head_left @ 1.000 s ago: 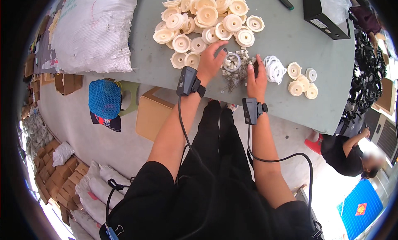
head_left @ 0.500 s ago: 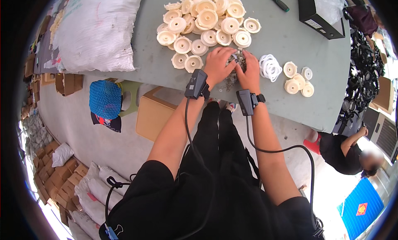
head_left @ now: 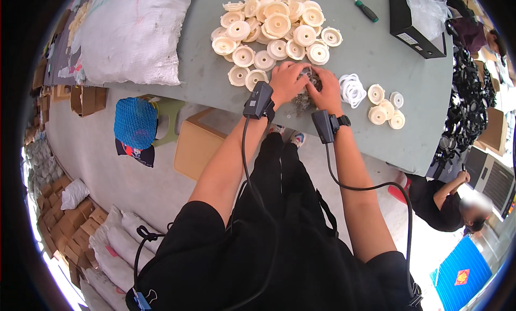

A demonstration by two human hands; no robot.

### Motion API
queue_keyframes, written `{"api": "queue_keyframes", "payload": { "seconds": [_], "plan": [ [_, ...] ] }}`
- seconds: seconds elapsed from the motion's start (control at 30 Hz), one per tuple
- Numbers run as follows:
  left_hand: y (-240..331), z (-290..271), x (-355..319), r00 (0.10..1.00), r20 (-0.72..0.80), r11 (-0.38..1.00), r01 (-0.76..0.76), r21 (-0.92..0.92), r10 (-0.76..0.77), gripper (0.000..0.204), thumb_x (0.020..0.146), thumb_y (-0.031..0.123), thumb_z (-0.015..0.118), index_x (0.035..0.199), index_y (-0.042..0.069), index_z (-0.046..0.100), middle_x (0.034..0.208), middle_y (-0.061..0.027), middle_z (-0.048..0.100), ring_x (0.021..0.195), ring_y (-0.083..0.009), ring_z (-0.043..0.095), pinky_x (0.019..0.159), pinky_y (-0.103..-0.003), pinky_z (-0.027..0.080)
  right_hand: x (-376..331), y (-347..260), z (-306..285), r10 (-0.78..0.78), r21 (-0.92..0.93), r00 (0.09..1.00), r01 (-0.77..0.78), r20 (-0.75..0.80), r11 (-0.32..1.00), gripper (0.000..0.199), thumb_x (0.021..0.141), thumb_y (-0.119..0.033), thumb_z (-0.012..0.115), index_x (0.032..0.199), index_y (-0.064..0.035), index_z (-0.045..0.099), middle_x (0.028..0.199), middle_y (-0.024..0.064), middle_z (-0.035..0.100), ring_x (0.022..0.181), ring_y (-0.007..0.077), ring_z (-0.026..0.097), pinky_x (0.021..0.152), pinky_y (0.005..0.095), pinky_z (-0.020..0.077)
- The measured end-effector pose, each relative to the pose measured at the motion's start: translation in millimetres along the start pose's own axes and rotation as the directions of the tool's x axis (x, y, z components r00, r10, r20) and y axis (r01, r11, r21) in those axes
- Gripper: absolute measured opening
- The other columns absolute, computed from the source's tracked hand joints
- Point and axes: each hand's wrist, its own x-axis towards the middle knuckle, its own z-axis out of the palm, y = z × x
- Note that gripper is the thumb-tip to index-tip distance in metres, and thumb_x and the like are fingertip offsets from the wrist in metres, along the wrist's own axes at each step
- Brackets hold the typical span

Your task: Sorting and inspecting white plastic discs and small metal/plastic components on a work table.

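Observation:
Both hands meet over a small heap of tiny grey metal pieces (head_left: 303, 100) near the table's front edge. My left hand (head_left: 288, 84) comes in from the left, fingers bent, with thumb and index tips drawn close at the heap. Facing it, my right hand (head_left: 327, 91) curls its thumb and fingers in from the right. Whatever lies between the fingertips is too small and covered to make out. Behind and left of the hands is a pile of cream round plastic parts (head_left: 278, 25). Right of my right hand lie white plastic rings (head_left: 352, 90).
Several cream discs (head_left: 378, 115) sit to the right on the grey table (head_left: 408, 80). A green-handled screwdriver (head_left: 366, 11), a black box (head_left: 416, 34) and a white woven sack (head_left: 134, 37) are also there. Another person (head_left: 443, 201) sits beyond at right.
The hands have drawn slightly closer together at their fingertips, still over the metal heap. The whole view has shifted a little; the piles on the table keep their arrangement.

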Motion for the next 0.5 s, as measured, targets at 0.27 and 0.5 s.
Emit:
{"api": "queue_keyframes", "payload": {
  "seconds": [0.27,0.5],
  "plan": [
    [13,-30,-67,0.97,-0.237,0.994,-0.071,-0.078,0.051,0.042,0.074,0.017,0.057,0.115,0.007,0.048,0.104,-0.0111,0.053,0.097,-0.0294,0.049,0.085,-0.039,0.038,-48,-26,-26,-0.017,0.002,0.988,0.018,-0.155,1.0,0.044,0.072,-0.014,0.063,0.112,-0.0017,0.049,0.111,0.0166,0.051,0.106,0.0317,0.046,0.091,0.038,0.0358],
    [-1,-5,-117,0.976,-0.143,0.955,0.193,0.227,-0.163,0.029,0.072,0.021,0.062,0.097,0.009,0.054,0.089,-0.0094,0.052,0.083,-0.0297,0.053,0.071,-0.043,0.042,-114,-33,-16,0.257,-0.049,0.965,-0.259,-0.051,0.965,0.042,0.069,-0.012,0.066,0.107,-0.0045,0.051,0.096,0.0099,0.053,0.082,0.0235,0.052,0.075,0.0346,0.0428]
  ]
}}
